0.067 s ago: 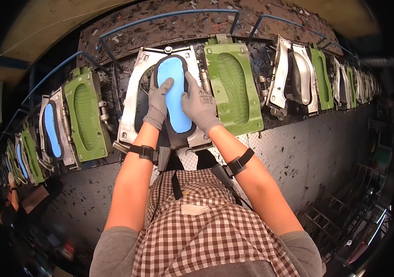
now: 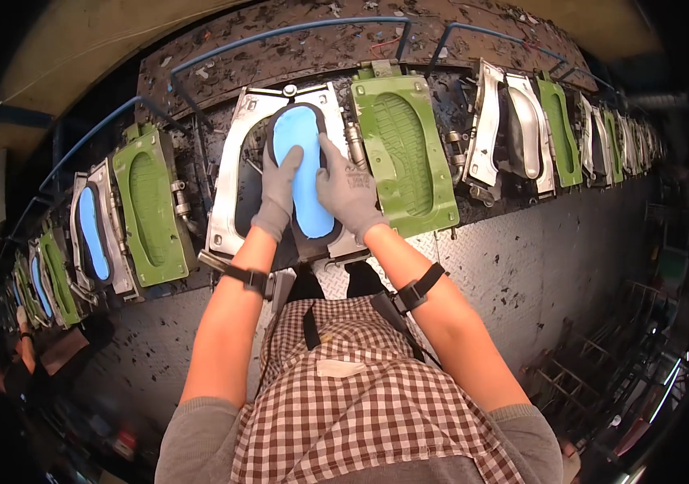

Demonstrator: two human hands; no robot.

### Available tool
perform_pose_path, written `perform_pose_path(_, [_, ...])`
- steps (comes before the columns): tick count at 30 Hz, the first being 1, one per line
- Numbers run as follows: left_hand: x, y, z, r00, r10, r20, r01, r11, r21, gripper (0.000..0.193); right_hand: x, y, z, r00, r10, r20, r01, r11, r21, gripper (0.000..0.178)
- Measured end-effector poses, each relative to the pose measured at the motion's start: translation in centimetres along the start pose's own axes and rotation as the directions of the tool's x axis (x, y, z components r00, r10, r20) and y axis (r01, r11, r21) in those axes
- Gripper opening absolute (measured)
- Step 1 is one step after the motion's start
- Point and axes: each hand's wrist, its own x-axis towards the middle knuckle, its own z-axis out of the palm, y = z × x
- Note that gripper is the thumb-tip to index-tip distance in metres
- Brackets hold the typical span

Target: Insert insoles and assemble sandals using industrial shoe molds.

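A shoe upper with a blue bottom face and a black rim (image 2: 300,173) stands over the right half of the silver metal mould frame (image 2: 229,181) in front of me. My left hand (image 2: 280,189), in a grey glove, grips its left edge, with the thumb pressed on the blue face; the other fingers are mostly hidden. On the right edge, my gloved right hand (image 2: 346,189) is closed, its fingers along the black rim and its thumb near the blue face. What lies beneath the upper is hidden. Just right is a green sole mould (image 2: 405,153) with a treaded cavity.
More green moulds (image 2: 151,206) and silver frames run along the bench both ways. A blue-faced piece (image 2: 93,232) sits in a frame at left. Blue rails (image 2: 288,30) pass behind. Far left, another person's arm (image 2: 27,347) reaches to the row. Metal floor plates (image 2: 505,274) lie below.
My hands and the shoe upper have shifted slightly toward me. The whole view has also moved a little; both hands keep their grip.
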Motion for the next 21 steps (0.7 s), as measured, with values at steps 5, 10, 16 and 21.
perform_pose_path(5, [-7.5,-5.0,-0.3,0.987,-0.122,0.108,0.105,0.983,0.151,0.045,-6.1,4.6,-4.2,0.989,0.034,0.142,-0.048,0.994,0.095,0.045])
perform_pose_path(10, [-14.3,-11.5,-8.0,0.997,-0.06,-0.038,0.07,0.731,0.679,0.048,-19.5,15.9,-7.9,0.992,0.113,-0.06,-0.09,0.95,0.299,0.038])
perform_pose_path(16, [-14.6,-15.7,-5.5,0.965,0.037,0.259,-0.23,0.588,0.776,0.044,-34.1,27.5,-15.4,0.788,0.616,0.013,-0.604,0.768,0.215,0.035])
perform_pose_path(21, [-15.5,-19.9,10.0,0.825,-0.113,0.554,-0.469,0.408,0.783,0.047,-50.9,35.0,-20.0,0.498,0.862,0.094,-0.821,0.434,0.371,0.052])
